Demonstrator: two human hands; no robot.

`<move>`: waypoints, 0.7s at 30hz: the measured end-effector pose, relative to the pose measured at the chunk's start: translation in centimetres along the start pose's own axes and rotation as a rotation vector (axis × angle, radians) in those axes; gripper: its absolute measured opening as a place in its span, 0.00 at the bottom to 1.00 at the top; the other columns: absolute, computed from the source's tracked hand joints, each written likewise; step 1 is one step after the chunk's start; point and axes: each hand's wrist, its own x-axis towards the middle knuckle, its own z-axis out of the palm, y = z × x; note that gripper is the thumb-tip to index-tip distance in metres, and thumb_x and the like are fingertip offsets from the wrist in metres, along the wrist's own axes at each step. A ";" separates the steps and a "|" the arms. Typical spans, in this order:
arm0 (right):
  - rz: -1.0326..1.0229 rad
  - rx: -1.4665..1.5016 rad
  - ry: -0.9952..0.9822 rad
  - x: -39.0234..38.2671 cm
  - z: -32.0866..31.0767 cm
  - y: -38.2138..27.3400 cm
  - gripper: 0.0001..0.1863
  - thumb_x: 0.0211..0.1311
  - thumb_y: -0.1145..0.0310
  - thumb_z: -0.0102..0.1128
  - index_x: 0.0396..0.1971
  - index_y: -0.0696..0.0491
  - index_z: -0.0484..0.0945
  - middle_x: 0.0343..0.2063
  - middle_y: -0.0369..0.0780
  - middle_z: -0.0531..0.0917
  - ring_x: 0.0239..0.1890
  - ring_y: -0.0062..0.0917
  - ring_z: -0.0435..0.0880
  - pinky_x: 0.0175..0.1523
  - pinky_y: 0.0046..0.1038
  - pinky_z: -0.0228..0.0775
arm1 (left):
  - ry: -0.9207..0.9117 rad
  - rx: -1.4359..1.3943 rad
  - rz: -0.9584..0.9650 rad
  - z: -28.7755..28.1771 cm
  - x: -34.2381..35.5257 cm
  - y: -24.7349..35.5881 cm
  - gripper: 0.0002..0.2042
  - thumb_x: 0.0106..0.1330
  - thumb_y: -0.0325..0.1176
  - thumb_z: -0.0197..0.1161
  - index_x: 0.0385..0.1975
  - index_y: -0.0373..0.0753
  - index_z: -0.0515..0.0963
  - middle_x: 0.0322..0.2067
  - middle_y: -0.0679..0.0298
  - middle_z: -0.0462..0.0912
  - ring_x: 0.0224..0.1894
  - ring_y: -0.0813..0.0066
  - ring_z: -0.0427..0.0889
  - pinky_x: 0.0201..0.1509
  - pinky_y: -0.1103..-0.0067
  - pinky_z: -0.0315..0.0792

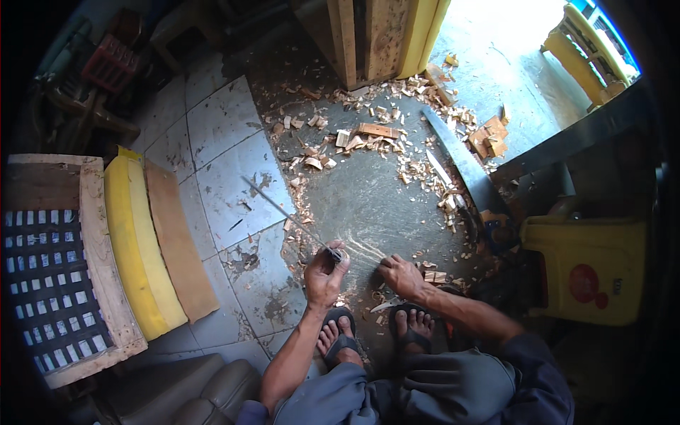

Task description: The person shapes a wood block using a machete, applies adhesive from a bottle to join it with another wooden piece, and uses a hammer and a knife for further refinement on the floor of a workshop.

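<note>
My left hand is closed around the lower end of a long thin metal rod, which slants up and away to the left above the tiles. Something dark and small sits at the rod's base by my fingers; I cannot make out what it is. To the right, my right hand is closed, fingers pinched together. Pale thin strands run between the two hands and seem to end in the right one. A pale blade-like piece lies near my right foot.
A handsaw lies at the right, among wood shavings and offcuts. A yellow plastic stool stands nearer on that side. At the left are a yellow foam pad and a wooden frame with black webbing. Yellow-sided wooden furniture stands ahead.
</note>
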 end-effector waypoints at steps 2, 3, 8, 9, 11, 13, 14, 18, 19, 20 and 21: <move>0.361 0.228 0.102 0.8 -1.2 -0.8 0.13 0.60 0.70 0.59 0.41 0.55 0.88 0.37 0.45 0.88 0.39 0.38 0.87 0.43 0.34 0.83 | 0.003 0.030 0.026 1.1 1.5 -1.3 0.21 0.68 0.22 0.65 0.60 0.33 0.73 0.53 0.64 0.81 0.54 0.78 0.77 0.58 0.81 0.72; 0.538 0.342 0.154 0.9 -2.1 -1.1 0.12 0.60 0.71 0.60 0.39 0.54 0.90 0.34 0.45 0.90 0.35 0.38 0.89 0.43 0.33 0.83 | 0.012 0.042 0.036 1.8 2.2 -2.1 0.21 0.68 0.22 0.66 0.60 0.32 0.73 0.54 0.64 0.81 0.55 0.78 0.77 0.58 0.81 0.72; 0.696 1.046 0.324 1.4 -11.3 -1.7 0.13 0.60 0.71 0.67 0.45 0.51 0.89 0.35 0.45 0.90 0.34 0.26 0.90 0.45 0.25 0.83 | 0.002 0.173 0.109 5.4 3.6 -2.2 0.18 0.67 0.24 0.67 0.56 0.33 0.78 0.50 0.63 0.84 0.52 0.77 0.81 0.57 0.79 0.74; 0.589 0.906 0.363 1.7 -13.1 -2.6 0.13 0.60 0.71 0.67 0.45 0.51 0.89 0.36 0.45 0.90 0.35 0.26 0.90 0.45 0.25 0.83 | 0.003 0.223 0.109 6.1 3.7 -1.8 0.18 0.66 0.25 0.67 0.55 0.33 0.79 0.47 0.62 0.85 0.50 0.77 0.82 0.55 0.78 0.75; 0.375 0.629 0.413 2.2 -16.8 -5.7 0.13 0.60 0.72 0.67 0.45 0.51 0.89 0.39 0.44 0.90 0.37 0.27 0.91 0.45 0.26 0.83 | 0.017 0.325 0.099 7.4 3.6 -0.4 0.17 0.64 0.26 0.68 0.53 0.33 0.80 0.42 0.61 0.87 0.46 0.77 0.84 0.50 0.77 0.77; 0.262 0.489 0.518 2.7 -18.3 -7.8 0.10 0.60 0.74 0.67 0.41 0.54 0.89 0.37 0.42 0.90 0.37 0.26 0.91 0.43 0.25 0.82 | 0.100 0.444 0.165 8.4 3.8 0.3 0.19 0.59 0.27 0.69 0.51 0.33 0.81 0.37 0.54 0.88 0.39 0.65 0.87 0.45 0.72 0.79; 0.249 0.438 0.561 3.0 -18.7 -8.3 0.10 0.60 0.74 0.67 0.41 0.54 0.89 0.37 0.42 0.90 0.37 0.26 0.91 0.43 0.25 0.82 | 0.102 0.505 0.186 8.6 3.9 0.5 0.20 0.58 0.27 0.69 0.52 0.32 0.81 0.38 0.52 0.87 0.40 0.60 0.87 0.46 0.70 0.79; 0.235 0.299 0.615 3.6 -18.6 -8.0 0.10 0.59 0.74 0.67 0.40 0.55 0.89 0.39 0.44 0.89 0.39 0.33 0.91 0.45 0.29 0.83 | 0.064 0.632 0.242 9.0 4.1 0.8 0.21 0.56 0.23 0.66 0.52 0.27 0.79 0.44 0.43 0.85 0.48 0.48 0.86 0.55 0.64 0.78; 0.242 0.281 0.609 3.8 -18.4 -7.9 0.10 0.59 0.74 0.66 0.40 0.56 0.88 0.40 0.45 0.89 0.40 0.35 0.90 0.46 0.31 0.83 | 0.059 0.661 0.286 8.9 4.1 0.7 0.21 0.55 0.23 0.65 0.52 0.26 0.79 0.45 0.43 0.85 0.49 0.48 0.85 0.57 0.64 0.77; 0.231 0.265 0.597 3.8 -18.1 -7.7 0.10 0.59 0.74 0.65 0.41 0.56 0.88 0.40 0.45 0.89 0.40 0.37 0.90 0.47 0.32 0.83 | 0.059 0.641 0.268 9.0 3.9 0.7 0.21 0.55 0.21 0.62 0.51 0.25 0.79 0.47 0.43 0.85 0.51 0.47 0.84 0.61 0.64 0.75; 0.234 0.245 0.592 3.9 -17.8 -7.6 0.10 0.59 0.75 0.65 0.41 0.56 0.88 0.40 0.46 0.88 0.40 0.38 0.90 0.47 0.32 0.83 | 0.051 0.632 0.281 9.0 3.8 0.7 0.21 0.55 0.21 0.61 0.51 0.25 0.79 0.46 0.43 0.85 0.50 0.47 0.85 0.60 0.64 0.76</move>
